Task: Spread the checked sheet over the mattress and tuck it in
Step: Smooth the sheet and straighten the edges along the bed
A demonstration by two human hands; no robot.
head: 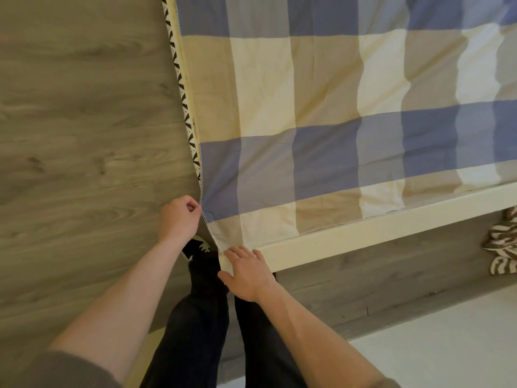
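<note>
Both bare forearms reach forward and down from the bottom of the head view toward one corner of the bed. The left hand [179, 219] is narrow, with its knuckles up and fingers curled in. Its thumb and forefinger pinch the edge of the sheet [321, 107] at a blue check. Its forearm runs up from the lower left, with a grey sleeve [56, 371] pushed back near the elbow.

The right hand [249, 273] lies just right of and below the left. It is wide and flat, palm down, holding nothing. Its fingers are straight and slightly spread, their tips touch the sheet's corner, and the thumb points out to the left.

From both hands the sheet spreads up and to the right across the bed top. Its near edge lies on the cream rail [377, 232], which runs off to the right of the right hand. Above the left hand a black-and-white zigzag trim [181, 88] runs along the sheet's edge, touching it. A wood panel [84, 121] lies left of that hand.

Dark-trousered legs [195, 331] show between the forearms, below the hands. Well to the right of the right hand, under the rail, lies a striped cloth [500, 247]. Pale floor [447, 345] lies beyond the right forearm.
</note>
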